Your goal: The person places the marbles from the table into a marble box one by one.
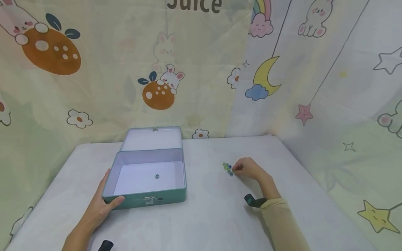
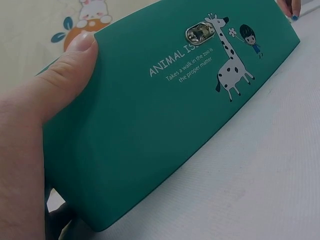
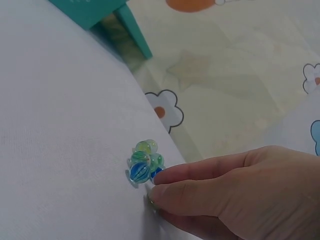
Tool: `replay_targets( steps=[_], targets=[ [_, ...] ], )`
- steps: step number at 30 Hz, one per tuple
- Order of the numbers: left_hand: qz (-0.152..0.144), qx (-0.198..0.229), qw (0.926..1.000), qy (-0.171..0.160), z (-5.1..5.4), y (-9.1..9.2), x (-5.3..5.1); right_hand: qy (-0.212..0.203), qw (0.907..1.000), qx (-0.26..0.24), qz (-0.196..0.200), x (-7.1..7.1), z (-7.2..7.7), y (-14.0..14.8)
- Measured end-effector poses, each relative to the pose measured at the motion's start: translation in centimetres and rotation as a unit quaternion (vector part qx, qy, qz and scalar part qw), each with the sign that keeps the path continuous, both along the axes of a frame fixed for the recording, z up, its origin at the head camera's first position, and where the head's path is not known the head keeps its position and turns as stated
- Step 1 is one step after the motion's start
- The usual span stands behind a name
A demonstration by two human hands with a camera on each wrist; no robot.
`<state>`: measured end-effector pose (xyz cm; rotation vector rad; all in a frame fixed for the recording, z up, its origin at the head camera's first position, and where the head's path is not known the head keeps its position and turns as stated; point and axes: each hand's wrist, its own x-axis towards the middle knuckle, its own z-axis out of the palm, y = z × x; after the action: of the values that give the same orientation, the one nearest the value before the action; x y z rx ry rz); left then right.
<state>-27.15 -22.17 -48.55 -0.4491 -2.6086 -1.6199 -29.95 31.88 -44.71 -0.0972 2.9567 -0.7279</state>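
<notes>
Marbles (image 1: 226,167) are sitting right of frame centre; my right hand (image 1: 250,169) is holding a narrow pinch there, can't tell if one's caught. Left hand (image 1: 101,206) is gripping box (image 1: 172,196). Straight lifting should be sparing neighbours.

A white table (image 1: 213,223) stands before a pale yellow cloth (image 1: 106,90) printed with rabbits (image 1: 170,80), oranges (image 1: 158,97) and flowers (image 1: 80,119). To the right, whiter cloth (image 1: 355,69) carries a yellow moon (image 1: 260,74) and stars (image 1: 378,217).

The head view looks forward and down over the open green rectangular metal box (image 1: 169,196); left wrist faces its front closely; right wrist, from its right, closely shows round blue-green glass marbles (image 3: 140,171), shared with head.
</notes>
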Motion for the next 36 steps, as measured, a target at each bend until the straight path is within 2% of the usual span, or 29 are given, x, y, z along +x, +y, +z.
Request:
replay_targets(
  steps=[6,17,29,36],
  targets=[
    [0.002,-0.003,1.0,0.005,-0.01,-0.01,0.02,-0.007,0.9999,0.007,-0.012,-0.03,-0.13,-0.11],
    [0.004,-0.001,1.0,0.003,0.08,0.06,-0.01,-0.001,0.9999,0.013,-0.003,0.22,0.53,-0.59],
    [0.009,-0.011,0.9999,-0.006,-0.13,0.07,0.08,0.004,0.9998,0.018,0.009,0.41,-0.09,-0.28],
    [0.013,-0.017,0.9998,-0.001,0.05,0.08,0.1,0.014,0.9995,0.026,0.014,0.36,0.14,-0.32]
  ],
)
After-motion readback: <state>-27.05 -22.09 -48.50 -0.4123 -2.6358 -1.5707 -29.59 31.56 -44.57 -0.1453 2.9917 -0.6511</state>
